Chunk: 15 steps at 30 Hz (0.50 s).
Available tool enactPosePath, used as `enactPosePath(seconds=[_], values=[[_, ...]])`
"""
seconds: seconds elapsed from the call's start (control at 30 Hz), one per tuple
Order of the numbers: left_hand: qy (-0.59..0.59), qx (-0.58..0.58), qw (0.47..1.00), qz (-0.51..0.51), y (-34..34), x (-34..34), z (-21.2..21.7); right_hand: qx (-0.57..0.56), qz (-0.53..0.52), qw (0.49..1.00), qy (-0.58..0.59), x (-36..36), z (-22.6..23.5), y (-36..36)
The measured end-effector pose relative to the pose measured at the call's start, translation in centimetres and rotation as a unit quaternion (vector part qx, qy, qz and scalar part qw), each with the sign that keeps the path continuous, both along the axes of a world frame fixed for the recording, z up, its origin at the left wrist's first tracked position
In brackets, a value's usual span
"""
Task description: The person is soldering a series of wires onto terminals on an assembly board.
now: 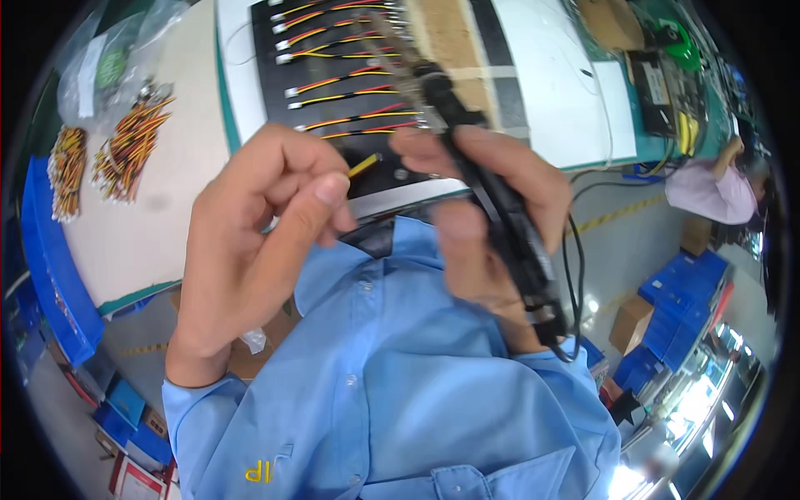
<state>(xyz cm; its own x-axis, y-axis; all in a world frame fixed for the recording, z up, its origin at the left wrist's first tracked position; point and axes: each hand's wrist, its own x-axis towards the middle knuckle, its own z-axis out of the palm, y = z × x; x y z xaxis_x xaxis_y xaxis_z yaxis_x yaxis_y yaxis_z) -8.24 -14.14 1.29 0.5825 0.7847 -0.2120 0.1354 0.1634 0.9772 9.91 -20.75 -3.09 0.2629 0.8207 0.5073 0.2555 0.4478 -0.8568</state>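
Observation:
My left hand (267, 208) is closed, with thumb and forefinger pinching a short yellow wire-like piece (364, 166) that has a dark end. Wrapped in my right hand (508, 192) is a long black stick-shaped corded tool (500, 208). Its metallic far end is smeared by motion, so its exact kind cannot be told. Under that end lies a black board (292, 79) with a row of wire harnesses (350, 98), red, yellow and black, with white connectors at their left ends. Both hands are over the board's near edge.
Two bundles of wire harnesses (133, 154) lie on the table at the left, near a clear plastic bag (117, 71). A black cable (575, 250) loops at right. A black box (654, 92) stands at the far right. Beyond the aisle sits another person (717, 192) in pink.

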Motion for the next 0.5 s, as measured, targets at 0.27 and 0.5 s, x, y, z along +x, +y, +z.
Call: enactPosePath(seconds=[0.27, 0.5], values=[[-0.028, -0.03, 0.998, -0.049, -1.3, 3.3, -0.3, -0.043, 0.04, 0.996, -0.069, 2.0, 0.3, -1.5], [0.004, 0.016, 0.999, -0.038, -1.9, 4.4, -0.7, -0.069, 0.054, 0.994, 0.062, 2.2, -0.7, -1.8]])
